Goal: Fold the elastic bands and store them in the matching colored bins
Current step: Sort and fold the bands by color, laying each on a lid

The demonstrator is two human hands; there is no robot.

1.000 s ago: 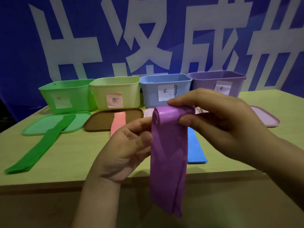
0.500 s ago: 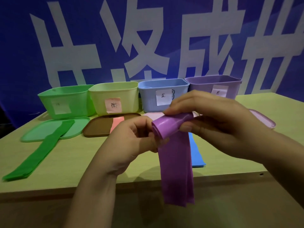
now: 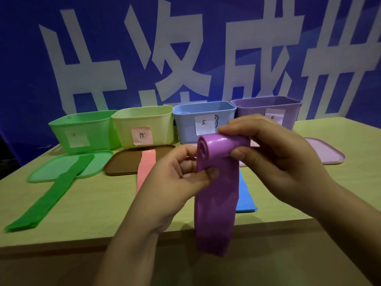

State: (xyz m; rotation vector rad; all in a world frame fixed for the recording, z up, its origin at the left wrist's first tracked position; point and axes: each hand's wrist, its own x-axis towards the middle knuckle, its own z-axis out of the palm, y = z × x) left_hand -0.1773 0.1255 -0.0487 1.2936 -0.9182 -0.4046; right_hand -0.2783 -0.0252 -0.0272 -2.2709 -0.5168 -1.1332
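Both hands hold the purple band (image 3: 216, 195): the right hand (image 3: 274, 162) closes its grip on the rolled top, thumb under and fingers over, while the left hand (image 3: 175, 182) pinches the strip just below the roll, at its near-left edge. From the roll the tail hangs loose past the front edge of the surface (image 3: 99, 203). It looks thin, soft and light, a little slick, likely to spring open if released; I would keep hold across the roll's full width.

Beyond the grip, just behind the right hand, stands the purple bin (image 3: 292, 112), the matching one; its inside is hidden. Left of it the blue bin (image 3: 185, 124), yellow-green bin (image 3: 142, 124) and green bin (image 3: 82, 129) show nothing inside, as far as visible. Blue band (image 3: 245, 199), pink band (image 3: 144, 170) and green band (image 3: 53, 195) lie flat, unfolded.
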